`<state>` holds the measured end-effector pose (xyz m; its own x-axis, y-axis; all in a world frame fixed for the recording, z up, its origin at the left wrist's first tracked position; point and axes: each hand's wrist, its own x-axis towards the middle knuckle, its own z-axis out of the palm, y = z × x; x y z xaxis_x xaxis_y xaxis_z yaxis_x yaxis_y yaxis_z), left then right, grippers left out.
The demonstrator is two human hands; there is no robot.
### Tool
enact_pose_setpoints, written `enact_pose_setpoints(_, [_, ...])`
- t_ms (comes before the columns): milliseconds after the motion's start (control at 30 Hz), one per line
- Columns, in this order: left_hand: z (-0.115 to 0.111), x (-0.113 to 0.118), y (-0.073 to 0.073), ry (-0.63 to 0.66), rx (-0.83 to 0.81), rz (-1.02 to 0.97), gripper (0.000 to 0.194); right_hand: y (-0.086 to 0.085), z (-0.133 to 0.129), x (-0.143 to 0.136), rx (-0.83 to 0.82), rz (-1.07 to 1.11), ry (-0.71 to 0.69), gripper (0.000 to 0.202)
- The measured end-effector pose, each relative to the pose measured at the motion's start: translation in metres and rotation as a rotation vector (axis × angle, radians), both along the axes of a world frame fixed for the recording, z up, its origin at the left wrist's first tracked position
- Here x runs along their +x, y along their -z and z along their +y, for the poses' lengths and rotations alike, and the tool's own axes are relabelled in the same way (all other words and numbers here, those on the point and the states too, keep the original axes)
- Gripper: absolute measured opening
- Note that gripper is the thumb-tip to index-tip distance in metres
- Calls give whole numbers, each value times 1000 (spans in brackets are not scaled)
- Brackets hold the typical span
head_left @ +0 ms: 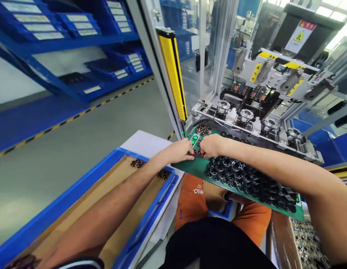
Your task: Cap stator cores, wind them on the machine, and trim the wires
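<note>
My left hand [182, 150] is at the left end of the green work surface [196, 167], thumb and fingers curled round a small copper-wound stator [192, 152]. Close beside it, my right hand [211, 145] bends its fingers down over another reddish wound stator [201, 152], partly hidden beneath them. Just behind the hands is a small panel with green lit buttons [194, 139]. A cluster of copper-wound stators [204, 129] lies at the back left of the surface. Below my right forearm, many dark ring-shaped parts [232, 170] stand in packed rows.
A blue tray [86, 186] lined with brown board holds a few wound stators [138, 163] to the left. Ahead stands a machine with several round metal fixtures [246, 115], beside a yellow sensor bar [173, 74]. At lower right, a box holds metallic ring parts [305, 239].
</note>
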<state>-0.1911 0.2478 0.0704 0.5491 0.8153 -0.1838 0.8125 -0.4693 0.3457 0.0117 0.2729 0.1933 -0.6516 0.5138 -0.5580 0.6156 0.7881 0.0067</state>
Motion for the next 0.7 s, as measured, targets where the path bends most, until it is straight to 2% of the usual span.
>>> enact_pose_setpoints(67, [0,6,12,-26,26,11,32,26,-2,-17,-2,-56,29,39])
enact_pose_setpoints(100, [1,9,17,-44,48,11,29,33,-1,-20,10,-65,47,41])
enact_pose_setpoints(167, [3,16,24,-80,97,-1,23,37,2,-17,45,-69,82,41])
enact_pose_setpoints(233, [1,22,26,-117,157,-27,16,25,6,-4,87,-58,111,33])
enact_pose_setpoints(333, [-12,29,18,-163,263,-107,20,-10,-1,37,159,7,129,21])
enact_pose_setpoints(433, [-35,40,2,-169,358,-239,32,-43,-32,92,255,115,155,32])
enact_pose_setpoints(500, [-51,55,-9,-123,414,-342,34,-49,-64,125,376,176,201,30])
enact_pose_setpoints(600, [-67,87,-19,2,502,-470,28,-32,-105,151,477,147,225,22])
enact_pose_setpoints(700, [-71,118,-17,28,522,-473,19,-2,-121,150,457,141,234,19])
